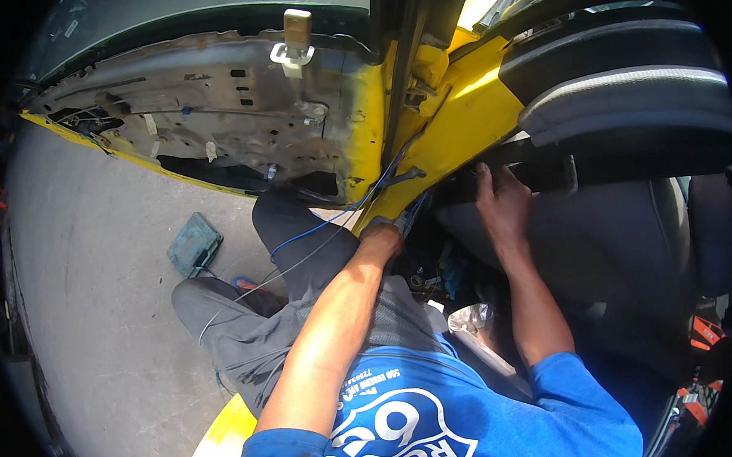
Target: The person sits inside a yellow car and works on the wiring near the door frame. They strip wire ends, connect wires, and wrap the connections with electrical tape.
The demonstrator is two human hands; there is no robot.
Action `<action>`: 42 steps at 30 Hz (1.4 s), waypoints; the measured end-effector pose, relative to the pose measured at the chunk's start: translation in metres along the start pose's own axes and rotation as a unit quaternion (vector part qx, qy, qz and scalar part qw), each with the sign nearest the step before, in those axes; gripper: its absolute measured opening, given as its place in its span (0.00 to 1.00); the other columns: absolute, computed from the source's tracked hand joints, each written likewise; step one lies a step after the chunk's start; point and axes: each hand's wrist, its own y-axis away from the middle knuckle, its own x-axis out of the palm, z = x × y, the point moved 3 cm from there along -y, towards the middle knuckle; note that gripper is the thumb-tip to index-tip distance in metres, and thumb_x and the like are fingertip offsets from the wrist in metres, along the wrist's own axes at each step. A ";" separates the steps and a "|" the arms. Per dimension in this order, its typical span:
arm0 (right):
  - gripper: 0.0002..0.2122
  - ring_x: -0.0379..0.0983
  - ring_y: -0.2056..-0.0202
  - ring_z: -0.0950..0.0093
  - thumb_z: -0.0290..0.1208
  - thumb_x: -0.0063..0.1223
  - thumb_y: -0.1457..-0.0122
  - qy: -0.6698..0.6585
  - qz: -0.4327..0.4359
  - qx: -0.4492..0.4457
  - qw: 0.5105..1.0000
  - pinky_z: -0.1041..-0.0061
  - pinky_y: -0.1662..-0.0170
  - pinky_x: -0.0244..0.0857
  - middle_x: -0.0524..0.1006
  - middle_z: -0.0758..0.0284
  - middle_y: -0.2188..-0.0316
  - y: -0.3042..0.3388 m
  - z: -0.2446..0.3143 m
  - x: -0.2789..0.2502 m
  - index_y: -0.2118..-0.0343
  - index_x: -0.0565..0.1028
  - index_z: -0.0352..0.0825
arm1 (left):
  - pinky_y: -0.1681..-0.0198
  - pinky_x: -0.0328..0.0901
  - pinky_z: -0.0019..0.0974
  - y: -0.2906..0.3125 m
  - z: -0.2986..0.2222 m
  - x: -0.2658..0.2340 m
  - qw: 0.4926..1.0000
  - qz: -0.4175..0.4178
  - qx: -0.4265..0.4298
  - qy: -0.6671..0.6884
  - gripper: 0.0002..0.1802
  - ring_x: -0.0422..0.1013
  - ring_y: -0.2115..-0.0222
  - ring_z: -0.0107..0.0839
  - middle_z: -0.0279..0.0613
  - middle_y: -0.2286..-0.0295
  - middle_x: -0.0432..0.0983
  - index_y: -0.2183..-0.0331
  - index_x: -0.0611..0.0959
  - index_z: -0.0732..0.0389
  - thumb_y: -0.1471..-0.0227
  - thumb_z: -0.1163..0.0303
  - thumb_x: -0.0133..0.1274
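Observation:
My left hand [381,239] is at the lower end of the yellow door pillar [463,109], its fingers curled against a small greyish part that I cannot make out. Beside it, a blue wire [323,225] and a thin grey cable [293,268] run from the pillar across my legs. My right hand [504,204] is raised inside the car by a long black panel [618,163]. Its thumb points up and the other fingers are curled in; whatever they hold is hidden. A dark lever-like door check [406,176] sticks out from the pillar above my left hand.
The swung-out yellow door [223,105] shows bare metal with cut-outs, and a white-and-brown clip-like piece [295,43] on its upper edge. A green tool case [194,245] lies on the concrete floor [107,281]. Orange-and-black tools [702,333] are at the far right.

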 end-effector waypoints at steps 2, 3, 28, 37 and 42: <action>0.12 0.78 0.72 0.48 0.34 0.56 0.34 0.016 0.009 -0.010 1.000 0.58 0.71 0.69 0.77 0.50 0.79 0.002 -0.006 0.004 0.71 0.77 0.30 | 0.44 0.72 0.46 0.001 0.001 0.010 0.998 0.018 0.033 -0.055 0.22 0.76 0.45 0.49 0.45 0.45 0.80 0.50 0.88 0.54 0.49 0.67 0.61; 0.13 0.78 0.72 0.47 0.35 0.57 0.35 -0.003 0.013 -0.021 1.000 0.57 0.71 0.69 0.77 0.50 0.79 0.003 -0.010 0.005 0.72 0.76 0.30 | 0.44 0.72 0.45 0.003 0.002 0.015 0.995 0.029 0.045 -0.084 0.22 0.76 0.45 0.48 0.44 0.46 0.81 0.50 0.88 0.53 0.49 0.66 0.61; 0.12 0.72 0.72 0.80 0.37 0.55 0.30 -0.172 0.652 0.086 0.734 0.74 0.63 0.68 0.78 0.70 0.75 0.090 -0.212 0.002 0.60 0.82 0.32 | 0.55 0.75 0.57 0.090 0.094 -0.037 0.901 -0.429 -0.008 0.067 0.15 0.80 0.59 0.61 0.62 0.64 0.83 0.58 0.87 0.61 0.42 0.63 0.56; 0.12 0.78 0.68 0.68 0.37 0.55 0.30 -0.083 0.557 0.070 0.823 0.67 0.60 0.71 0.82 0.61 0.67 0.097 -0.193 -0.062 0.54 0.82 0.36 | 0.58 0.76 0.45 0.118 0.020 -0.032 0.921 -0.352 -0.097 -0.139 0.17 0.81 0.60 0.47 0.50 0.62 0.83 0.58 0.84 0.66 0.41 0.61 0.58; 0.06 0.80 0.61 0.55 0.30 0.58 0.35 -0.212 0.425 -0.206 0.856 0.59 0.58 0.72 0.81 0.56 0.66 0.064 -0.064 0.001 0.60 0.80 0.34 | 0.43 0.68 0.51 0.155 -0.087 -0.030 0.854 -0.359 0.334 0.175 0.29 0.73 0.46 0.59 0.67 0.47 0.76 0.41 0.73 0.73 0.33 0.60 0.53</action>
